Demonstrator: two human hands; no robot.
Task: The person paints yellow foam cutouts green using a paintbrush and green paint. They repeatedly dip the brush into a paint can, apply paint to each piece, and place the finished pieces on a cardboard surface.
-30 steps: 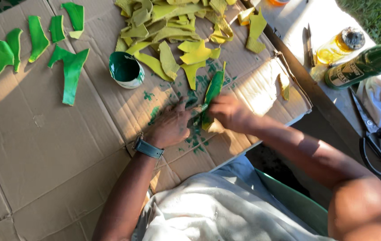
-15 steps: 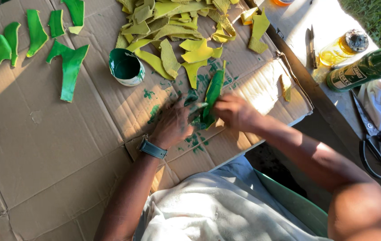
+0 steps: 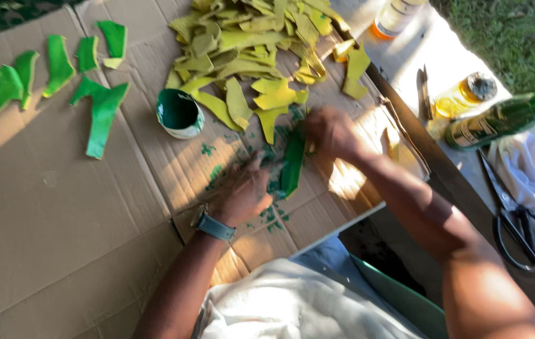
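Left hand [image 3: 242, 194]: fingers pinning green-painted strip [image 3: 293, 162] on cardboard sheet [image 3: 60, 207], as before. Right hand [image 3: 330, 132]: grip blurred, cannot tell; shifted toward strip's far end. Paint cup [image 3: 180, 113] unmoved.

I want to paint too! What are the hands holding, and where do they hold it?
A green painted strip: the right hand is at its top end, the left hand beside its lower part. The exact grip is blurred.

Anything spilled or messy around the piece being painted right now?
Yes: green paint smears blotch the cardboard sheet between the paint pot and the green strip under both hands. The pot stands upright, not tipped.
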